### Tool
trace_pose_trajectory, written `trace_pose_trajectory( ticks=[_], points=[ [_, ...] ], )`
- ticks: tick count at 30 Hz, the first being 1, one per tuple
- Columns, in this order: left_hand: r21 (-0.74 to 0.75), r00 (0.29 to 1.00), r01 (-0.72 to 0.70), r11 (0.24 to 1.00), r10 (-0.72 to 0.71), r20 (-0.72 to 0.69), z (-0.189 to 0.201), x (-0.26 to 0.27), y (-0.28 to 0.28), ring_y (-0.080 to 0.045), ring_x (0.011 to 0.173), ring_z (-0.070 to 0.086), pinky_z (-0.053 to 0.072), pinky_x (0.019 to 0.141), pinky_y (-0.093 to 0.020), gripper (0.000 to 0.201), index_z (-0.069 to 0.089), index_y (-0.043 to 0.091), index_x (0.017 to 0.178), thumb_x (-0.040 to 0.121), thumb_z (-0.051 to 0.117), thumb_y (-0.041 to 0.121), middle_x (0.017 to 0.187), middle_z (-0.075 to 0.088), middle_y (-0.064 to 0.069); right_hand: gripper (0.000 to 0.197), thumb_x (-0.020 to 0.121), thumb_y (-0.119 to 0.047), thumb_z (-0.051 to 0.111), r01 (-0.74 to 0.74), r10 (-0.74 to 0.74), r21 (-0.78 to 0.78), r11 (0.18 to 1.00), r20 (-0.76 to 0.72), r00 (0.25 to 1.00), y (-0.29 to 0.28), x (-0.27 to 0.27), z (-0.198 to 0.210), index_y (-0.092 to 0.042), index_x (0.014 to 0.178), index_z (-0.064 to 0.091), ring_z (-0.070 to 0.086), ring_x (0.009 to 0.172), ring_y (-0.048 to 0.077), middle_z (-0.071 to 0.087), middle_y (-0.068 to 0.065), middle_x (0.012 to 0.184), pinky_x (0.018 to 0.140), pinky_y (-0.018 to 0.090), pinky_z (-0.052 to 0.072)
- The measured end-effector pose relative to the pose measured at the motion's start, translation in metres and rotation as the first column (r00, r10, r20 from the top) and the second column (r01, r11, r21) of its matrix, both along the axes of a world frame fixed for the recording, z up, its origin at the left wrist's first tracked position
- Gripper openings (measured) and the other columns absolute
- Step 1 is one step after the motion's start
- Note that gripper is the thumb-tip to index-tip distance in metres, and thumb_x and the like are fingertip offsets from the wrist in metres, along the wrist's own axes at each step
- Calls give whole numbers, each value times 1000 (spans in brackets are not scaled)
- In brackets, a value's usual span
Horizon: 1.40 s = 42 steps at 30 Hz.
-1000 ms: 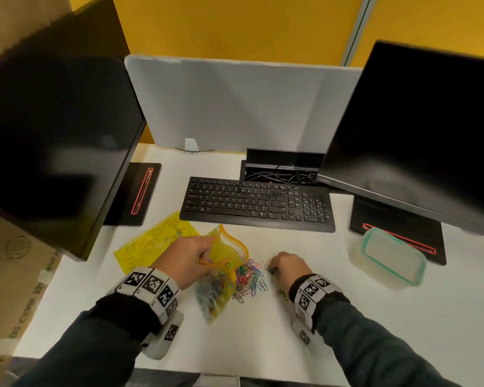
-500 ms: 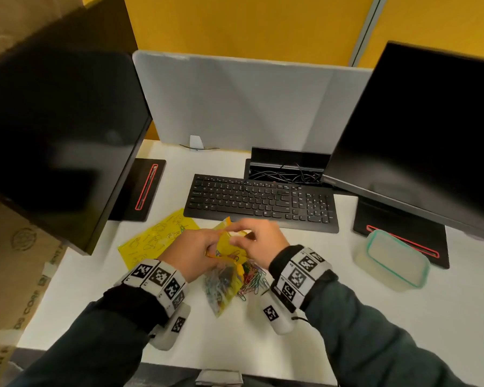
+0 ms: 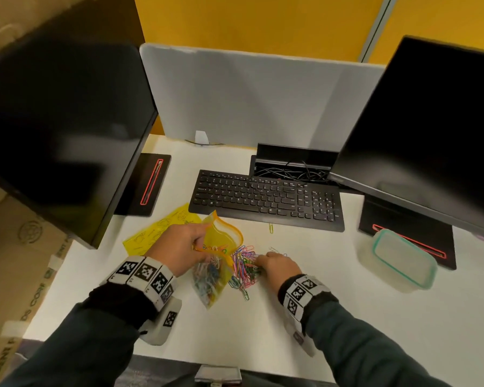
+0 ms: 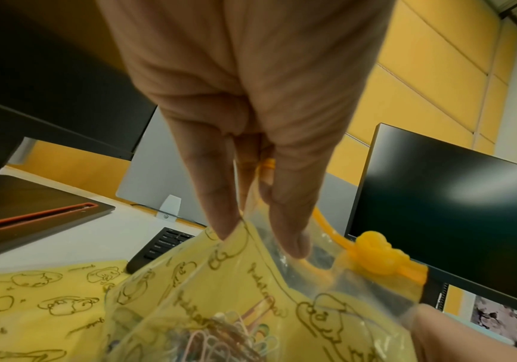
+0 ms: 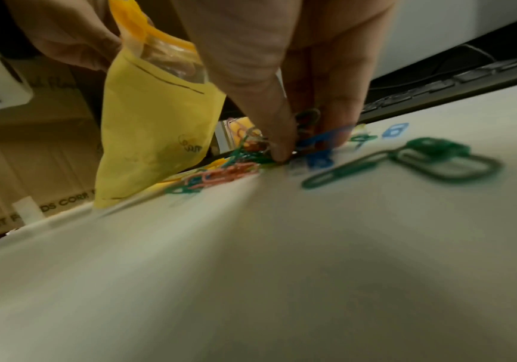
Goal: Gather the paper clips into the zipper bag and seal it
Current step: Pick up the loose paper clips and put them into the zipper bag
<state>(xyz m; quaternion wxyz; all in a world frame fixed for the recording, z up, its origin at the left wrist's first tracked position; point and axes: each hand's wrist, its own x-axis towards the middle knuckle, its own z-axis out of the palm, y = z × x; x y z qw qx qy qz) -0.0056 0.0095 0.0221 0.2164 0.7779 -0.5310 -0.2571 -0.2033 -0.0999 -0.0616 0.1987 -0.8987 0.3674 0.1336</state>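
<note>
Head view: left hand [image 3: 179,251] pinches the yellow zipper bag [image 3: 217,258] upright, mouth open toward the keyboard [image 3: 266,198], just left of the paper clips [image 3: 245,268]; right hand [image 3: 275,265], earlier at the bag's mouth, now pinches clips.

The zipper bag [image 3: 217,263] hangs left of the paper clip pile [image 3: 245,268], both before the keyboard [image 3: 266,198] on the desk [image 3: 333,289].
</note>
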Motion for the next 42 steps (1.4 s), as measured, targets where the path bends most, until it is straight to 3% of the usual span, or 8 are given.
trace_pose_trajectory(
  ticks=[5, 9, 18, 22, 26, 31, 35, 42],
  points=[
    [18, 1000, -2, 1000, 2, -3, -3, 0, -1, -24, 108, 61, 50, 84, -41, 47, 36, 20, 50, 62, 80, 11, 104, 67, -1, 27, 90, -9, 45, 204, -205, 20, 979, 89, 975, -11, -12, 12, -11, 111, 61, 61, 100, 33, 67, 16, 108, 88, 34, 50],
    [17, 999, 36, 999, -36, -10, -3, -4, -4, -13, 121, 53, 46, 84, -28, 43, 37, 17, 52, 65, 77, 7, 118, 63, -1, 17, 89, -12, 55, 375, -380, 73, 924, 293, 878, -18, -24, 42, -11, 101, 66, 64, 89, 26, 71, 12, 96, 84, 30, 52],
    [27, 988, 153, 988, -153, 23, 5, -25, -19, -24, 78, 57, 47, 72, -36, 48, 33, 22, 51, 64, 79, 18, 85, 67, -8, 28, 88, -15, 58, 149, -221, 183, 972, 484, 847, 1, 19, 91, -20, 114, 64, 61, 94, 20, 70, 4, 103, 84, 22, 43],
    [11, 995, 96, 995, -96, 1, 7, -13, -15, -17, 102, 62, 50, 83, -38, 43, 39, 18, 52, 64, 80, 16, 106, 69, -4, 22, 89, -16, 55, 271, -346, 215, 938, 566, 748, -6, 16, 81, -20, 110, 63, 59, 84, 16, 65, -2, 93, 78, 23, 45],
    [-4, 999, 36, 999, -36, 35, 12, 6, -4, -9, 117, 54, 45, 78, -23, 45, 37, 18, 51, 66, 79, 14, 114, 66, -4, 35, 92, -9, 44, -26, 11, 70, 997, 210, 978, 3, 2, 25, -19, 125, 54, 52, 119, 26, 57, 9, 129, 101, 36, 43],
    [-9, 995, -87, 996, 87, 49, 15, 27, 11, -8, 108, 58, 48, 81, -30, 38, 46, 4, 58, 64, 80, 16, 118, 66, 0, 51, 96, -27, 41, -332, 336, 65, 941, -80, 938, 18, -5, -12, -38, 142, 23, 6, 144, 33, 4, 3, 158, 112, 55, 26],
    [10, 990, -126, 992, 125, 65, 13, 35, 20, -2, 69, 58, 53, 81, -38, 38, 48, 4, 60, 62, 82, 20, 94, 71, -4, 41, 95, -15, 42, -301, 300, -6, 954, -89, 950, 12, 0, -4, -21, 136, 41, 32, 132, 31, 34, 10, 145, 99, 42, 42],
    [30, 993, -118, 993, 117, 34, 8, 26, 24, -8, 84, 57, 47, 80, -29, 33, 51, 0, 63, 65, 81, 15, 111, 68, -8, 30, 92, -14, 47, -121, 122, -24, 992, 13, 992, -5, 0, 2, -11, 119, 59, 56, 108, 29, 59, 14, 117, 93, 31, 45]
  ],
)
